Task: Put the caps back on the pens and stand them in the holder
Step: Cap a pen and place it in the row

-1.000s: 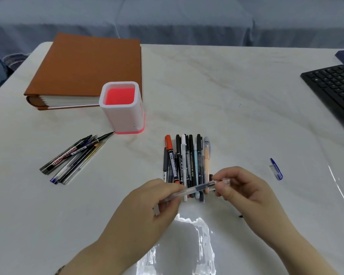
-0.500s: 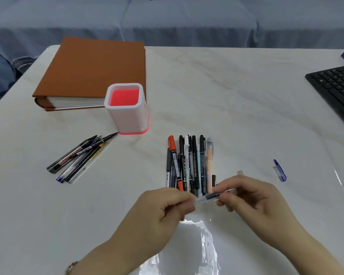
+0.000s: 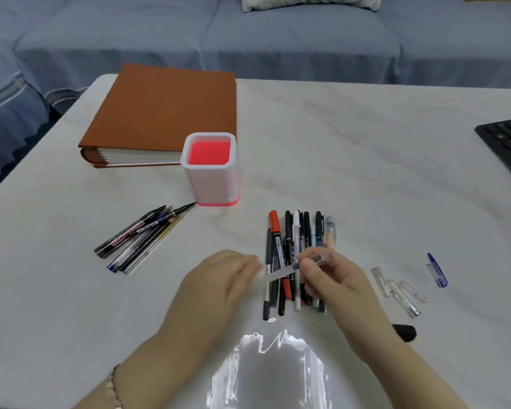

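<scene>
Black marker (image 3: pixel 124 235): lower left of frame; red capitals along the barrel, apparently "WHITEBOARD", not sharp.
Pen row (image 3: pixel 289 246): centre of frame; small print on several barrels, too fine to read.

Glare on the table (image 3: pixel 366 172) (left hand (image 3: pixel 219 284) seemingly motion-blurred).

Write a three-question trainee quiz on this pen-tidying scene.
1. True or false: pens already stand in the holder.
2. The right hand grips: A) a clear pen, B) the holder, C) nothing.
3. What colour is the loose cap lying farthest right on the table?
Key: 1 false; 2 A; 3 blue.
</scene>
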`<state>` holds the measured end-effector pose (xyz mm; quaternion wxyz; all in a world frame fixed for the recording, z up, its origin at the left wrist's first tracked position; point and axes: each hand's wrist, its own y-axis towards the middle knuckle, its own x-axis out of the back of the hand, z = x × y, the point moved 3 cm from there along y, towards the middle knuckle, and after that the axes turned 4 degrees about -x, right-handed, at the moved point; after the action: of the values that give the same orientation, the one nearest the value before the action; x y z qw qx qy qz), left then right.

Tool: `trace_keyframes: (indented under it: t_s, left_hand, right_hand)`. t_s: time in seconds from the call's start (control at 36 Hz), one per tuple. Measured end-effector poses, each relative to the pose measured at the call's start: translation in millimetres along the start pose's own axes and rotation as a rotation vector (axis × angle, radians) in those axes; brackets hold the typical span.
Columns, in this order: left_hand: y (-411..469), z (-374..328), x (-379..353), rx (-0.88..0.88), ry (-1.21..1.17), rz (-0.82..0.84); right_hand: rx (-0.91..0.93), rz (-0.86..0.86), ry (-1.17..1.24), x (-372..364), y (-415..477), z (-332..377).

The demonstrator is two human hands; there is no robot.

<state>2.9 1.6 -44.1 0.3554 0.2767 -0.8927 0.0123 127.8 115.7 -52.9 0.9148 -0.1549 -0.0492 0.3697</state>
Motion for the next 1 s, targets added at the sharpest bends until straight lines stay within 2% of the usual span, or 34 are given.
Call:
trace_keyframes:
  t_s: [0.08,0.14,0.25,0.31,0.47,0.56,0.64,0.78,0.89,1.0]
  left_hand:
    - [8,39,21,0.033,0.373,-0.09]
    - [11,64,33,0.1,0.537,-0.091]
    - [11,96,47,0.22,0.678,-0.102]
    - [10,102,46,0.247,0.699,-0.083]
    - [11,104,42,0.294,0.653,-0.089]
    - [13,100,38,0.33,0.64,-0.046]
    - [13,94,31,0.316,0.616,0.001]
    - [11,68,11,0.275,0.388,-0.002]
    - [9,42,-5,0.206,0.178,-0.027]
    - [9,19,-16,0.148,0.09,-0.006]
  right_hand:
    - [0.011,-0.052,-0.088,4,8,3]
    - [0.053,-0.112,-0.166,11,14,10]
    - [0.19,-0.253,-0.45,25,30,22]
    - [0.222,-0.263,-0.582,24,40,25]
    - [0.208,-0.186,-0.94,-1,65,4]
    - [0.19,-0.162,-1.041,-8,62,-2]
    - [0.222,-0.173,-1.047,-4,53,-4]
    - [0.261,-0.171,-0.993,24,30,-8]
    - [0.169,-0.208,-1.049,65,14,-11]
    - [-0.001,-0.281,-1.114,107,1,-12]
